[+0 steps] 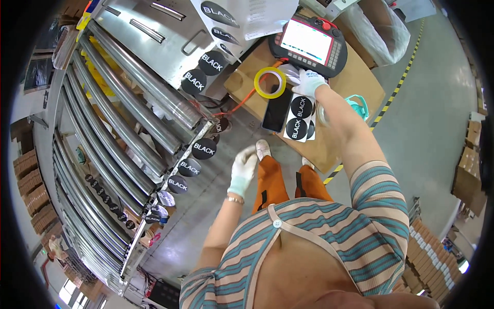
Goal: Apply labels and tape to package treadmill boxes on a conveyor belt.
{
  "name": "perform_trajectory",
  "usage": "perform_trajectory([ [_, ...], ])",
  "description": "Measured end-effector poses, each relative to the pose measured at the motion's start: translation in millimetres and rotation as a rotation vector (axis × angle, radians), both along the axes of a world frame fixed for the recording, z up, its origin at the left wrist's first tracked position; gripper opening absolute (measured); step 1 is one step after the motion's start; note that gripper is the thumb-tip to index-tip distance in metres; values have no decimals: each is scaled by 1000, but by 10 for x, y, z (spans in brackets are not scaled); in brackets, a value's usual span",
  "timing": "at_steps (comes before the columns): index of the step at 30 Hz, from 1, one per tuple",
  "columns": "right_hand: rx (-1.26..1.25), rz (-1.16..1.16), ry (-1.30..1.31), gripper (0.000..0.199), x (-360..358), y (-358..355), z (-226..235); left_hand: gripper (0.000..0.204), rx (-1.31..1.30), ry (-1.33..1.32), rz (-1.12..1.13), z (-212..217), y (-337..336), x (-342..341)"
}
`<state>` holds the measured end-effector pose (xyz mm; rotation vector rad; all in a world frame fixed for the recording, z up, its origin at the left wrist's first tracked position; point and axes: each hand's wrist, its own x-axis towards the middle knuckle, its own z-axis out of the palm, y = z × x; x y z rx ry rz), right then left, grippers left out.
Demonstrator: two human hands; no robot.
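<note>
My left hand [243, 169], in a white glove with a pale green cuff, hangs above the floor beside the roller conveyor. Its fingers are loosely curved, and nothing shows in them. My right hand [311, 83], gloved in white too, reaches over a cardboard-coloured surface [329, 139]. Its fingers are bent down against a crumpled white thing [291, 75] just below the handheld control panel [307, 45]; what they grip is hidden. Under that hand lies a white sheet with round black stickers [297, 129]. A dark phone [276, 114] and a yellow tape roll [270, 83] lie left of it.
The metal roller conveyor [128, 103] runs along the left, with round black stickers [204, 149] hanging along its edge. A steel cabinet [154, 26] carries printed papers [257, 18]. An orange cable [242, 107] crosses there. A teal object [358, 107] lies by my right forearm.
</note>
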<state>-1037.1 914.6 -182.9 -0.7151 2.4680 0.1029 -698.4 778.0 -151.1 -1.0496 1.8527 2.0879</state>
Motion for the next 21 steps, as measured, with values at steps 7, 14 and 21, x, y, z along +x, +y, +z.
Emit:
perform_trajectory([
  [7, 46, 145, -78, 52, 20, -124, 139, 33, 172, 65, 275, -87, 407, -887],
  [14, 23, 356, -106, 30, -100, -45, -126, 30, -334, 237, 374, -135, 759, -1340],
  [21, -252, 403, -7, 27, -256, 15, -215, 28, -65, 125, 708, 5, 1561, -953],
])
